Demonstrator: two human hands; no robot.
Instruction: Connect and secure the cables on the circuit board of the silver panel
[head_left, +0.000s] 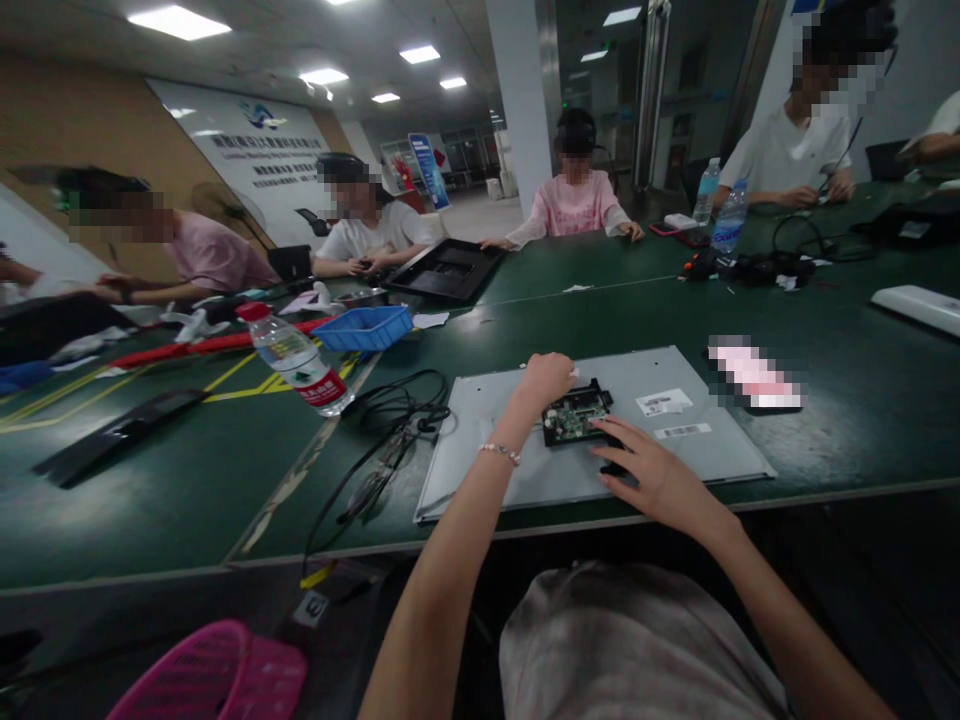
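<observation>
Where a flat grey panel (532, 480) lies near the close edge of a dark green surface (847, 400), a green circuit board (577, 422) in a black frame sits around the middle of the panel. The left hand (550, 380), with a beaded bracelet (499, 453) at its wrist, is at the board's far left corner, fingers curled; whether its grip is clenched on anything cannot be told, as the fingertips are hidden. The right hand (660, 480) is spread, its grip released, with fingertips at the board's right side; a small dark shape shows beneath the fingers, too covered to identify.

Two white labels (664, 402) are stuck on the panel, right of the board. Beyond the panel's right edge lies a phone-like object (757, 375), its face pixelated. Just left of the panel are tangled black cables (405, 400), then a water bottle (300, 365) with a red cap and red label. Behind the bottle is a blue plastic basket (367, 340); at far left, a long black strip (120, 435). Below the surface, at lower left, is a pink basket (277, 670).

Across the surface, a person in a pink top (574, 205) touches a large black tray-like frame (450, 268). Other people in white or pink tops sit around, faces blurred.
</observation>
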